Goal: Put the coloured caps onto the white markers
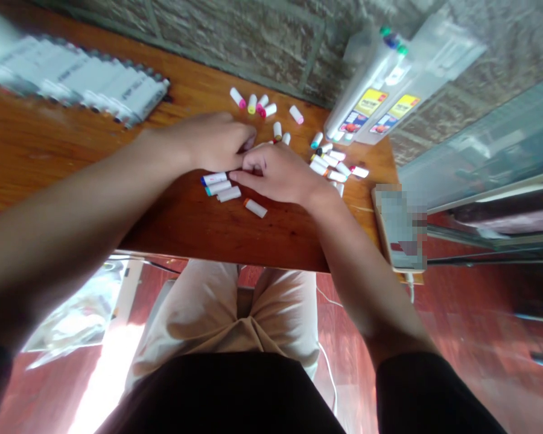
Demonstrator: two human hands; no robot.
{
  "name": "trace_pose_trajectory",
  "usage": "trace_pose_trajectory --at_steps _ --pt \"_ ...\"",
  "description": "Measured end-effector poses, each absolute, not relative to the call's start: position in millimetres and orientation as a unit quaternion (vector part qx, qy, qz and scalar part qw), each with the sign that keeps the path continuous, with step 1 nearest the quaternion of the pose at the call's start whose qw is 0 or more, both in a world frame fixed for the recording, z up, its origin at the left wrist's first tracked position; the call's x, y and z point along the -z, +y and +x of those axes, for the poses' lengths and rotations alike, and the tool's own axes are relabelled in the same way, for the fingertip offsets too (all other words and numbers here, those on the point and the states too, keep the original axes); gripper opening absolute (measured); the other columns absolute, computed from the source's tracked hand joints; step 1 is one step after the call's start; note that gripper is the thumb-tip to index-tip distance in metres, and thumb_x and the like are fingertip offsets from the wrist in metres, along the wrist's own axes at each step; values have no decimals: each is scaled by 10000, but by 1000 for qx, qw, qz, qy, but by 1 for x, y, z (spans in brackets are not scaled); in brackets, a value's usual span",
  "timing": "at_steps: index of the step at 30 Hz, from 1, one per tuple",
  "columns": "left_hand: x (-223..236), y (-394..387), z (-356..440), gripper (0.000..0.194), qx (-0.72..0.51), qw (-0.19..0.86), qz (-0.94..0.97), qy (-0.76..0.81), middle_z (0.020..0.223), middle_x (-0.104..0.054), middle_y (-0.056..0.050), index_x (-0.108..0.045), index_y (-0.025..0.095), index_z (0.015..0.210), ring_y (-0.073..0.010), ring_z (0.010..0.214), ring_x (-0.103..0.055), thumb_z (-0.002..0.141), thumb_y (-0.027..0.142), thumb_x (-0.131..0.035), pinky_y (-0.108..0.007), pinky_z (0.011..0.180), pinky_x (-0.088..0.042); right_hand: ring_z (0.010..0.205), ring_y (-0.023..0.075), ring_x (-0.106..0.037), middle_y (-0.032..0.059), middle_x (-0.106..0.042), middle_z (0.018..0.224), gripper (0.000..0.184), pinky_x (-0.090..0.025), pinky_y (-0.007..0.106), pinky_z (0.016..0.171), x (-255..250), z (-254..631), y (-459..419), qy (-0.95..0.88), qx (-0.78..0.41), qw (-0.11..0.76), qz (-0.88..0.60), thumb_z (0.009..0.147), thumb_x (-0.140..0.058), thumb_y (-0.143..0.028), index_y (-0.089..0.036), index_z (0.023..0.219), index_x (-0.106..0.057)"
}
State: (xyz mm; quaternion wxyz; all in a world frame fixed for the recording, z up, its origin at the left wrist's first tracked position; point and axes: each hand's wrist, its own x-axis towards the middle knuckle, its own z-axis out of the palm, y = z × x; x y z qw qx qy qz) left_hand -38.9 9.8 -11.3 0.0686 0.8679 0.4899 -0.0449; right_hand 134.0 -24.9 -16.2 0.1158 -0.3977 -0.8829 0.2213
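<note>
My left hand (221, 141) is closed in a loose fist over the wooden table (271, 241). Against it, fingertips meeting, is my right hand (280, 172), its fingers curled and its thumb pointing left. Whatever the two hands hold between them, if anything, is hidden behind the knuckles. Just below them lie several white marker caps with coloured ends, among them a blue-ended cap (214, 179) and an orange-ended cap (256, 208). Beyond my hands more caps are scattered, such as a pink-ended cap (296, 114). A cluster of caps (330, 161) lies beside my right wrist.
A long row of grey-white markers (95, 78) lies at the back left. Clear plastic cases (366, 102) with a few markers inside stand by the brick wall (253, 42). A phone (398, 226) with a white cable rests at the table's right edge.
</note>
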Motion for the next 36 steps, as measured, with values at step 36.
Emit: trace_pose_trajectory --at_steps 36 --pt "11 8 -40 449 19 102 865 490 1081 -742 -109 -716 160 1219 -285 1066 -652 968 460 -496 -367 926 -478 653 118 -408 -22 -468 600 413 -262 305 655 14 132 -26 -881 -212 106 -409 1000 -621 -349 -171 632 -561"
